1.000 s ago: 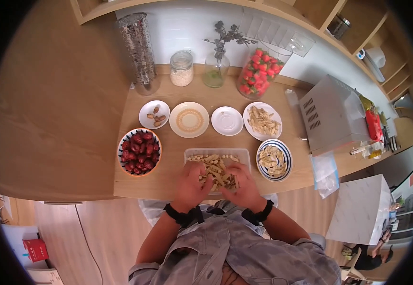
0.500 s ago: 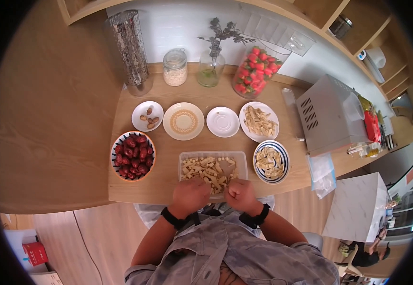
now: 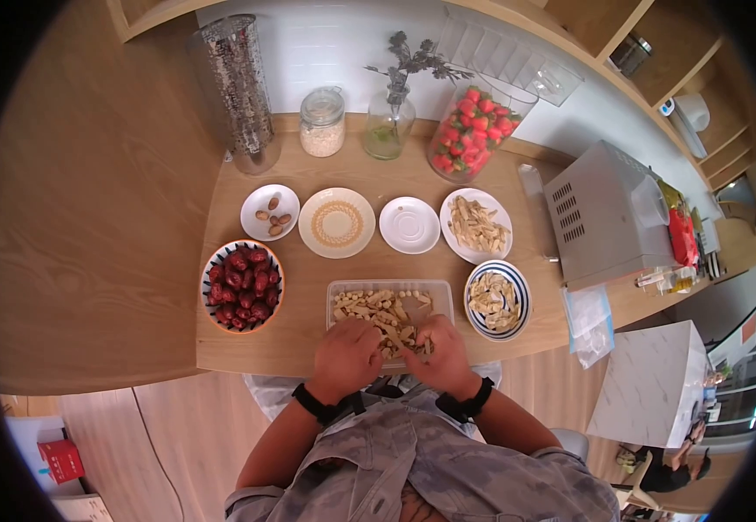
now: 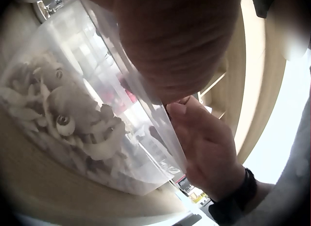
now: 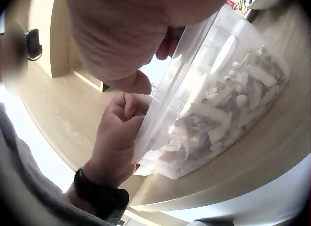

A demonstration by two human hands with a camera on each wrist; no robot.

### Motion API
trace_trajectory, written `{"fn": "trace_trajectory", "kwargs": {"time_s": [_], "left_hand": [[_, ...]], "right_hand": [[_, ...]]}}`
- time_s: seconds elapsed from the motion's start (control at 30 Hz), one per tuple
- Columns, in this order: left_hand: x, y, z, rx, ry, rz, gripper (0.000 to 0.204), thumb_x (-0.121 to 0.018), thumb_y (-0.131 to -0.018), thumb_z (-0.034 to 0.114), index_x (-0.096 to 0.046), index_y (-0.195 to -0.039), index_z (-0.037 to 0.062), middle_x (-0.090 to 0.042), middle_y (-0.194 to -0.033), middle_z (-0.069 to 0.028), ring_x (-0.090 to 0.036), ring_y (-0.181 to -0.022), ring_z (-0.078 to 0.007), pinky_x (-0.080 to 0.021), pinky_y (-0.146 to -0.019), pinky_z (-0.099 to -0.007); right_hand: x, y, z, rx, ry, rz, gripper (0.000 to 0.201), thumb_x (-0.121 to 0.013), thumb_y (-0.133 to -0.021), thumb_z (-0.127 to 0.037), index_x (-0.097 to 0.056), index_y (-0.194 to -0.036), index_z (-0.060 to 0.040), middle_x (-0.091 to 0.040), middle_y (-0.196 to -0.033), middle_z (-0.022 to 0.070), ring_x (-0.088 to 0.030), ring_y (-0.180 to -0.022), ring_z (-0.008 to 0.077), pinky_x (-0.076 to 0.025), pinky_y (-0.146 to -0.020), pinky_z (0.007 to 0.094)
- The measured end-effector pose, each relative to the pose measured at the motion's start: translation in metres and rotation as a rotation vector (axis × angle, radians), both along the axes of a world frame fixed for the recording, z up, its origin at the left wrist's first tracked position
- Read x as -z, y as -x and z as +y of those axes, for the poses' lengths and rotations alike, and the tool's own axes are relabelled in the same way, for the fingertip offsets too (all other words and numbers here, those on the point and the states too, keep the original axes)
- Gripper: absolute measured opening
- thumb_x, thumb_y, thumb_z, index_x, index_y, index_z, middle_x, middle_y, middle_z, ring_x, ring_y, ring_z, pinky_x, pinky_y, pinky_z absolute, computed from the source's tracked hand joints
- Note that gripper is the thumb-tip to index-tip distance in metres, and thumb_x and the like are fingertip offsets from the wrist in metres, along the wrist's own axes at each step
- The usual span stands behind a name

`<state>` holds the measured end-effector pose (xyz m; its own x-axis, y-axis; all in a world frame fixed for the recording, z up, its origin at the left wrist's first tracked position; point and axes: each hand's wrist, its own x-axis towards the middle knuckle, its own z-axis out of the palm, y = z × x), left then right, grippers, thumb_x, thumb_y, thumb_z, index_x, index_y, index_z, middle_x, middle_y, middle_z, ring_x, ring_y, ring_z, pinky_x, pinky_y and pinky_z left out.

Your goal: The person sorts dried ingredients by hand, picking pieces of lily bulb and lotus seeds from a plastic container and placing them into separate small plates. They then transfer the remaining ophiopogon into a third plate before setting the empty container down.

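A clear plastic box [image 3: 391,282] of pale tan dried strips and small round pieces stands at the counter's front edge. My left hand [image 3: 346,355] is over its front left part, fingers curled in. My right hand [image 3: 441,355] is at the front right, thumb towards the left hand. Between the two hands, a pale dried strip [image 3: 393,337] is pinched from both sides above the loose pieces. The left wrist view shows the box's wall [image 4: 141,109] from the side with curled slices inside; the hands' undersides hide most of the strip there.
A bowl of red dates [image 3: 243,287] stands left, and a blue-striped bowl [image 3: 526,300] of dried slices right. Behind are small plates, including a patterned plate [image 3: 313,230] and a white plate [image 3: 408,217]. Glass jars, a strawberry-filled vase [image 3: 474,130] and a grey appliance [image 3: 604,217] stand farther back.
Both hands reached spread into the box, then drew back to its front edge as close fists. Now they sit slightly farther forward, with a strip showing between them.
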<state>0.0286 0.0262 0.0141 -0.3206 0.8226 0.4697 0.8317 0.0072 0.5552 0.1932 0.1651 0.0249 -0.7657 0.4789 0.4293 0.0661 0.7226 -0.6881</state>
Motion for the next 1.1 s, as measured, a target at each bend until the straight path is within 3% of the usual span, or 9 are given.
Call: {"fn": "trace_trajectory", "kwargs": {"time_s": [0.17,0.37,0.47,0.57,0.67,0.77,0.87,0.97,1.1], "left_hand": [[0.001,0.000,-0.003,0.094,0.058,0.061,0.015,-0.069,-0.068,0.010,-0.056,-0.060,0.0119,-0.056,-0.067,-0.0029,-0.062,-0.067,-0.0256,-0.051,-0.058,-0.0403],[0.003,0.002,-0.003,0.110,0.106,0.061,0.015,-0.069,-0.069,0.010,-0.056,-0.061,0.0116,-0.055,-0.066,-0.0035,-0.061,-0.067,-0.0262,-0.051,-0.058,-0.0411],[-0.001,0.002,-0.005,0.094,0.210,0.026,0.005,-0.068,-0.074,0.009,-0.067,-0.078,0.0114,-0.065,-0.085,-0.0064,-0.067,-0.084,-0.0278,-0.056,-0.070,-0.0421],[-0.011,0.000,0.001,-0.005,0.012,0.015,0.029,-0.067,-0.079,0.009,-0.071,-0.107,0.0114,-0.068,-0.114,-0.0099,-0.066,-0.108,-0.0316,-0.056,-0.089,-0.0451],[-0.021,0.002,0.004,-0.010,-0.001,0.023,0.045,-0.067,-0.081,0.009,-0.067,-0.126,0.0124,-0.063,-0.132,-0.0108,-0.061,-0.123,-0.0341,-0.051,-0.101,-0.0478],[-0.024,0.001,0.003,-0.013,-0.016,0.005,0.045,-0.067,-0.080,0.009,-0.065,-0.124,0.0119,-0.064,-0.127,-0.0125,-0.061,-0.121,-0.0353,-0.051,-0.101,-0.0477],[-0.009,0.000,0.001,-0.048,0.001,-0.061,0.028,-0.067,-0.077,0.009,-0.069,-0.104,0.0105,-0.068,-0.108,-0.0114,-0.066,-0.106,-0.0328,-0.054,-0.091,-0.0460],[0.003,0.003,-0.006,0.099,0.215,0.005,0.005,-0.068,-0.073,0.011,-0.065,-0.077,0.0105,-0.066,-0.082,-0.0080,-0.067,-0.083,-0.0297,-0.054,-0.073,-0.0445],[0.006,0.001,-0.004,0.097,0.092,0.061,0.014,-0.068,-0.071,0.013,-0.059,-0.061,0.0119,-0.060,-0.065,-0.0053,-0.062,-0.065,-0.0282,-0.050,-0.059,-0.0440]], "right_hand": [[0.017,-0.012,0.003,-0.104,0.113,-0.023,0.037,-0.072,-0.074,0.004,-0.039,-0.065,-0.0078,-0.045,-0.062,0.0102,-0.049,-0.054,0.0323,-0.034,-0.048,0.0411],[0.012,-0.011,0.004,-0.127,0.101,-0.051,0.035,-0.072,-0.072,0.002,-0.040,-0.065,-0.0075,-0.044,-0.061,0.0100,-0.048,-0.053,0.0322,-0.035,-0.048,0.0411],[0.014,-0.010,0.005,-0.081,0.082,-0.157,0.020,-0.076,-0.073,-0.002,-0.059,-0.082,-0.0085,-0.063,-0.086,0.0135,-0.065,-0.079,0.0349,-0.051,-0.064,0.0428],[-0.019,0.006,-0.001,-0.027,-0.050,-0.156,0.049,-0.083,-0.074,-0.010,-0.064,-0.119,-0.0079,-0.062,-0.134,0.0214,-0.062,-0.122,0.0401,-0.055,-0.095,0.0445],[-0.017,0.005,0.001,-0.052,-0.077,-0.243,0.076,-0.086,-0.073,-0.016,-0.055,-0.141,-0.0083,-0.044,-0.158,0.0228,-0.050,-0.140,0.0433,-0.050,-0.109,0.0454],[-0.019,0.007,0.001,-0.062,-0.130,-0.236,0.077,-0.087,-0.071,-0.016,-0.054,-0.140,-0.0074,-0.045,-0.156,0.0220,-0.053,-0.136,0.0432,-0.052,-0.106,0.0451],[-0.020,0.009,-0.003,-0.016,-0.057,-0.156,0.047,-0.085,-0.073,-0.012,-0.063,-0.114,-0.0064,-0.063,-0.125,0.0194,-0.066,-0.110,0.0392,-0.057,-0.085,0.0429],[0.013,-0.011,0.003,-0.082,0.099,-0.201,0.023,-0.079,-0.074,-0.006,-0.058,-0.084,-0.0076,-0.062,-0.088,0.0146,-0.064,-0.080,0.0376,-0.051,-0.065,0.0446],[0.014,-0.009,0.004,-0.129,0.033,-0.095,0.034,-0.074,-0.073,-0.001,-0.042,-0.065,-0.0077,-0.047,-0.062,0.0112,-0.051,-0.055,0.0363,-0.038,-0.049,0.0444]]}}
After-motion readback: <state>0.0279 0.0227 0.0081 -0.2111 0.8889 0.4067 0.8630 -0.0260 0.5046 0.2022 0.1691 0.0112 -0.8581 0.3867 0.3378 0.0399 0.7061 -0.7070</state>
